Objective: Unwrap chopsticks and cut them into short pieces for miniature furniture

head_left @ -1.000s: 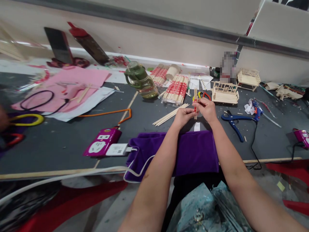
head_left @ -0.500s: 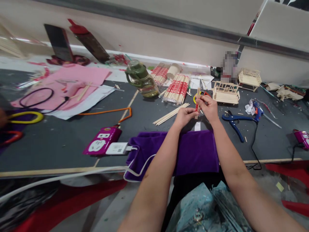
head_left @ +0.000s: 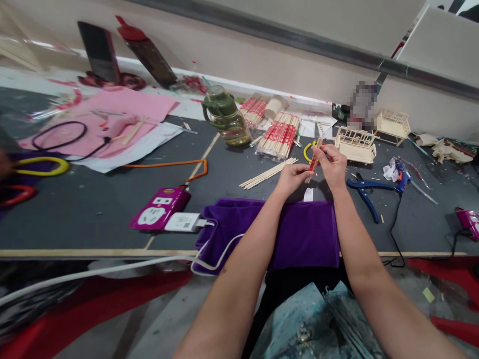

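A bundle of thin wooden chopsticks with a red paper band (head_left: pixel 313 160) is held upright and slightly tilted between my two hands. My left hand (head_left: pixel 291 180) pinches its lower part at the red band. Higher up, the fingers of my right hand (head_left: pixel 333 162) are closed round it; they hide part of the sticks. Just behind the hands lie scissors with yellow handles (head_left: pixel 308 150), partly covered. Several loose chopsticks (head_left: pixel 267 173) lie left of my hands. Under my forearms is a folded purple cloth (head_left: pixel 305 234).
Packs of red-banded chopsticks (head_left: pixel 280 135) and a green-lidded jug (head_left: pixel 224 119) stand behind. Rightward are two small stick-built furniture models (head_left: pixel 355 144), a blue cutter (head_left: pixel 368 197) and a glue gun (head_left: pixel 403 178). Leftward is a purple power strip (head_left: pixel 160 209); another person's hand (head_left: pixel 4 164) is near scissors.
The banded chopsticks have gone from nearly vertical to leaning right at the top. Both hands keep hold of them. The whole view has shifted slightly.
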`<state>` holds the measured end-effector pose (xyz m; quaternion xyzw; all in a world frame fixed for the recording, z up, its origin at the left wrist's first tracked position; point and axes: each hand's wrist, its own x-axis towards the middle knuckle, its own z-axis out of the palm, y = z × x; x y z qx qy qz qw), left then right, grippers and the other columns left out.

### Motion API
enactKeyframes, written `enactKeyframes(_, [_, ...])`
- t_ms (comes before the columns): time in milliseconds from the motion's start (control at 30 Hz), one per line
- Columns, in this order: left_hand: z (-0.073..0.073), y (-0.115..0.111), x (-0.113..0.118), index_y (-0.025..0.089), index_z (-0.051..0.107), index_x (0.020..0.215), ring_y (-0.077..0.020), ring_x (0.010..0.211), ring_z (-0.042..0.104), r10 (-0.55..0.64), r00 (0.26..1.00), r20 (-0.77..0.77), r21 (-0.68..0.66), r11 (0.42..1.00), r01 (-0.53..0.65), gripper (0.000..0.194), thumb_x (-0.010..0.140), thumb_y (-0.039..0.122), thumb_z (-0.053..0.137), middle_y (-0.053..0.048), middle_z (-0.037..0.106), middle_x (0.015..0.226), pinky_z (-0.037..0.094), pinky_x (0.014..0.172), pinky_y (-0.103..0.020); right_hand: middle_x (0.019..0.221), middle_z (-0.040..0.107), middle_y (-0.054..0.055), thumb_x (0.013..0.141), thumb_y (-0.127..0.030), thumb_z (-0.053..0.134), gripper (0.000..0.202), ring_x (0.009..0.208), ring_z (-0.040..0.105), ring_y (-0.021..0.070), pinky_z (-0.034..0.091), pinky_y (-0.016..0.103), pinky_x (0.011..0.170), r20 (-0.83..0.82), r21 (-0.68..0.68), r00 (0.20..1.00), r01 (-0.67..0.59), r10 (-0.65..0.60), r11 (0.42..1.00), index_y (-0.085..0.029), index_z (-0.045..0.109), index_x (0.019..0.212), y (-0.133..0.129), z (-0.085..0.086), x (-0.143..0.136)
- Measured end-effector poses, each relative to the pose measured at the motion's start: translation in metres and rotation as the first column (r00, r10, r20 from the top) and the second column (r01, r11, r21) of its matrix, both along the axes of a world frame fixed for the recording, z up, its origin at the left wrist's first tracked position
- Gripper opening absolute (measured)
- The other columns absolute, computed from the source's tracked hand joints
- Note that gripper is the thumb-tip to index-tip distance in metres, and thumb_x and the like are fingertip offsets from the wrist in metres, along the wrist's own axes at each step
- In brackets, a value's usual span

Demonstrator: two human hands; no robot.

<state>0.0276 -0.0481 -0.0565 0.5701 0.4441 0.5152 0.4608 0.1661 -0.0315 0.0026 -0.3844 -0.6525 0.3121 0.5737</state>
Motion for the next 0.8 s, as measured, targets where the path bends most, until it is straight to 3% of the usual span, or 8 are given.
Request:
enactKeyframes(200, [0.006,-0.002,0.008,0.013,0.078,0.08,-0.0174,0.069,0.065,0.022,0.996,0.09,0.002,1.0,-0.022,0.025,0.07,0.035,0.076,-0.006,0.076,0.078,0.049,0.067,-0.027,0.079,0.063,0.001,0.087,-0.045,0.067,0.027,0.074,0.06,0.0139,0.051,0.028,0.066,-0.016,0.047,0.999,0.031,-0.031,0.998,-0.021,0.07,0.075,-0.001,0.003,0.0])
enactKeyframes(333, [0.011,-0.004,0.006,0.013,0.077,0.077,-0.0162,0.064,0.063,0.027,0.996,0.09,-0.021,0.999,-0.025,0.025,0.069,0.036,0.076,-0.005,0.074,0.071,0.047,0.063,-0.026,0.089,0.068,0.002,0.085,-0.048,0.067,0.026,0.077,0.061,0.014,0.051,0.027,0.064,-0.047,-0.003,0.999,0.023,-0.023,1.0,-0.023,0.072,0.087,0.001,0.011,-0.002])
enactKeyframes(433, [0.016,-0.009,0.003,0.012,0.076,0.075,-0.0154,0.064,0.064,-0.05,0.994,0.097,-0.066,0.996,0.057,0.025,0.069,0.037,0.077,-0.004,0.073,0.07,0.048,0.064,-0.026,0.089,0.068,0.003,0.088,-0.049,0.063,0.026,0.074,0.061,0.0138,0.05,0.027,0.061,-0.057,-0.032,0.994,0.09,-0.091,0.995,-0.024,0.071,0.091,0.008,0.023,0.002])
enactKeyframes(567, [0.019,-0.012,0.0,0.013,0.074,0.076,-0.0154,0.063,0.065,-0.141,0.981,0.131,-0.14,0.977,0.159,0.028,0.067,0.038,0.079,-0.004,0.073,0.07,0.051,0.065,-0.027,0.071,0.061,-0.001,0.085,-0.046,0.066,0.024,0.055,0.05,0.0098,0.04,0.026,0.048,-0.093,-0.054,0.986,0.136,-0.141,0.989,-0.022,0.071,0.083,0.02,0.037,0.011])
enactKeyframes(667, [0.019,-0.013,-0.001,0.013,0.073,0.077,-0.0153,0.063,0.066,-0.16,0.974,0.163,-0.18,0.965,0.189,0.03,0.065,0.038,0.081,-0.004,0.073,0.069,0.052,0.066,-0.027,0.066,0.06,-0.002,0.083,-0.044,0.069,0.024,0.047,0.041,0.0072,0.033,0.025,0.043,-0.109,-0.113,0.984,0.132,-0.144,0.985,-0.021,0.071,0.08,0.026,0.041,0.016])
enactKeyframes(800, [0.023,-0.014,-0.004,0.012,0.072,0.079,-0.0159,0.064,0.067,-0.189,0.958,0.216,-0.229,0.944,0.238,0.033,0.064,0.039,0.084,-0.005,0.074,0.07,0.054,0.068,-0.029,0.068,0.063,-0.001,0.083,-0.044,0.069,0.024,0.049,0.043,0.0077,0.034,0.025,0.044,-0.122,-0.159,0.978,0.151,-0.171,0.976,-0.02,0.072,0.082,0.03,0.042,0.014])
